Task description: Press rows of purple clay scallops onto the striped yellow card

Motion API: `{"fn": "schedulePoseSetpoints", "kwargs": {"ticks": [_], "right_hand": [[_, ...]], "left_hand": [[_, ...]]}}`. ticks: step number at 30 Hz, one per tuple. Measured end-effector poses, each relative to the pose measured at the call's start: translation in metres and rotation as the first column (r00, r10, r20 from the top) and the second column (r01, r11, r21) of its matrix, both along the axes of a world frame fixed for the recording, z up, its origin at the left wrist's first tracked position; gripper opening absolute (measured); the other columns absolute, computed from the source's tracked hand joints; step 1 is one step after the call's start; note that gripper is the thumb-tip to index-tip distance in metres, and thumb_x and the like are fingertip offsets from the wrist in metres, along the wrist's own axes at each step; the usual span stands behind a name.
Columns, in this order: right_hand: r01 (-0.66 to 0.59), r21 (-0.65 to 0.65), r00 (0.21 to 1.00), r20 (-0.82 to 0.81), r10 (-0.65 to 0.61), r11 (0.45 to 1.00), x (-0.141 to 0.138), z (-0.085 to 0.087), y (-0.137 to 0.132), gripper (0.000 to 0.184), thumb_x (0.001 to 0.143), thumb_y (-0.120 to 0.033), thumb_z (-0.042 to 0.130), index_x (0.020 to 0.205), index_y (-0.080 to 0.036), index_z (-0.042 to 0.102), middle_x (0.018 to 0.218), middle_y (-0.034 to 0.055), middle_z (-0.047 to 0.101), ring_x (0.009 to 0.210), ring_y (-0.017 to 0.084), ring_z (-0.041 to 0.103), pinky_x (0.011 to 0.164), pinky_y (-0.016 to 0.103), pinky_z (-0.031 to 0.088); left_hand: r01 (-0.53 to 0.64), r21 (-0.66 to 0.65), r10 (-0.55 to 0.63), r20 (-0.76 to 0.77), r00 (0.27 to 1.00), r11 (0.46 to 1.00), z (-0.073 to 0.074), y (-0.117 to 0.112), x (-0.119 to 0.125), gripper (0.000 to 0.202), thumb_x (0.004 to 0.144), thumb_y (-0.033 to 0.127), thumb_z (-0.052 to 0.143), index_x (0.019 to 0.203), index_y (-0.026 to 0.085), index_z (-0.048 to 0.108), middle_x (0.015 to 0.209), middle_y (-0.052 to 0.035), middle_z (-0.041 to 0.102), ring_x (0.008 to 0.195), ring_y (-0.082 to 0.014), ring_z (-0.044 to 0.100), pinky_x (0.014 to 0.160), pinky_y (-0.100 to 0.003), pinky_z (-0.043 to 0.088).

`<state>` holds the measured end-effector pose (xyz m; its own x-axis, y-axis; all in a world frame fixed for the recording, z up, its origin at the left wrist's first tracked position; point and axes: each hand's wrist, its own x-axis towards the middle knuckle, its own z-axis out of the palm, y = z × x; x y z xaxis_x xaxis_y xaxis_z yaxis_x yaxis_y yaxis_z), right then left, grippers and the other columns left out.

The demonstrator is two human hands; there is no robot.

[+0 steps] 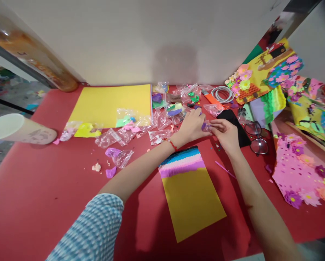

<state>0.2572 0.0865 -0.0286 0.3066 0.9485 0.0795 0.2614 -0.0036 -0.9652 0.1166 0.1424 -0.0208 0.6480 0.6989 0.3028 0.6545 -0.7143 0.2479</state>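
Across red table (70, 203), striped yellow card (193, 199) lies at six o'clock from left hand (192, 125), curled, cannot tell if gripping; right hand (225, 132), at three o'clock from left, pinches small purple-filled bag (205, 126) between them.

No text is legible; markings (38, 135) on the cup (23, 127) are blurred.

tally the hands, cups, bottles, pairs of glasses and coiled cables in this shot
Left hand and right hand: 2
Cup: 1
Bottle: 1
Pair of glasses: 1
Coiled cable: 1
Total: 6
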Motion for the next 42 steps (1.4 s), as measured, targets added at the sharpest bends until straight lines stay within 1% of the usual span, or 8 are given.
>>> {"fn": "schedulePoseSetpoints", "kwargs": {"ticks": [5,9,13,17,24,33,38,42], "right_hand": [[-0.026,0.19,0.937,0.347,-0.042,0.981,-0.006,0.023,-0.01,0.003,0.067,-0.017,0.065,0.069,-0.02,0.066,0.072,0.0009,0.065,0.068,0.016,0.063,0.064,0.03,0.052],[-0.132,0.31,0.803,0.591,-0.082,0.941,-0.006,0.035,-0.015,0.009,0.075,-0.019,0.06,0.074,-0.021,0.069,0.084,0.0042,0.065,0.08,0.018,0.061,0.076,0.035,0.05],[-0.235,0.264,0.763,0.647,0.009,0.935,-0.003,0.039,-0.02,0.025,0.077,-0.011,0.05,0.089,-0.024,0.069,0.103,0.0063,0.06,0.098,0.02,0.057,0.086,0.039,0.047],[-0.374,0.171,0.77,0.606,0.202,0.912,-0.005,0.041,-0.024,0.043,0.072,0.0,0.039,0.09,-0.024,0.068,0.114,0.0044,0.057,0.11,0.017,0.054,0.092,0.037,0.045],[-0.213,0.313,0.819,0.574,-0.006,0.925,-0.009,0.049,-0.028,0.044,0.069,0.002,0.039,0.086,-0.025,0.069,0.105,0.0031,0.063,0.1,0.018,0.059,0.089,0.038,0.046],[-0.332,0.147,0.771,0.612,0.178,0.932,-0.008,0.039,-0.025,0.044,0.063,0.002,0.037,0.086,-0.02,0.068,0.117,0.0057,0.057,0.11,0.019,0.054,0.095,0.04,0.044],[-0.214,0.069,0.94,0.285,0.186,0.974,-0.009,0.041,-0.024,0.023,0.07,-0.013,0.052,0.086,-0.02,0.067,0.1,0.0045,0.066,0.095,0.019,0.062,0.081,0.034,0.052],[-0.009,0.05,0.998,0.063,0.006,0.999,-0.012,0.031,-0.014,0.017,0.064,-0.03,0.067,0.075,-0.019,0.061,0.069,-0.0001,0.065,0.068,0.016,0.065,0.067,0.03,0.054]], "left_hand": [[0.032,0.106,-0.05,0.173,0.984,0.994,0.004,-0.012,-0.007,0.05,0.073,0.056,0.061,0.095,0.011,0.056,0.097,-0.0142,0.054,0.089,-0.0281,0.049,0.076,-0.038,0.039],[0.027,0.132,-0.059,0.25,0.966,0.991,0.011,-0.018,-0.01,0.045,0.077,0.053,0.057,0.095,0.011,0.054,0.096,-0.0137,0.053,0.088,-0.0262,0.049,0.075,-0.037,0.039],[0.015,0.177,-0.07,0.31,0.948,0.984,0.014,-0.02,-0.014,0.046,0.079,0.054,0.056,0.097,0.011,0.054,0.095,-0.0134,0.053,0.088,-0.0251,0.049,0.075,-0.036,0.039],[0.029,0.232,-0.101,0.307,0.946,0.972,0.013,-0.02,-0.015,0.047,0.082,0.055,0.05,0.098,0.011,0.055,0.092,-0.0125,0.055,0.086,-0.0246,0.049,0.074,-0.036,0.039],[0.031,0.2,-0.101,0.351,0.931,0.979,0.012,-0.021,-0.015,0.057,0.079,0.062,0.049,0.101,0.01,0.054,0.096,-0.0144,0.055,0.087,-0.0251,0.049,0.075,-0.037,0.04],[0.042,0.126,-0.077,0.283,0.956,0.991,0.015,-0.023,-0.016,0.048,0.083,0.055,0.049,0.106,0.012,0.053,0.101,-0.0142,0.054,0.094,-0.0265,0.049,0.079,-0.037,0.039],[0.023,0.106,-0.048,0.233,0.971,0.994,0.015,-0.02,-0.015,0.047,0.082,0.051,0.052,0.108,0.011,0.052,0.102,-0.0155,0.054,0.094,-0.0276,0.049,0.08,-0.039,0.038],[0.061,0.078,-0.074,0.175,0.982,0.995,0.017,-0.021,-0.011,0.052,0.079,0.045,0.06,0.113,0.008,0.051,0.108,-0.0174,0.054,0.097,-0.03,0.049,0.082,-0.041,0.039]]}}
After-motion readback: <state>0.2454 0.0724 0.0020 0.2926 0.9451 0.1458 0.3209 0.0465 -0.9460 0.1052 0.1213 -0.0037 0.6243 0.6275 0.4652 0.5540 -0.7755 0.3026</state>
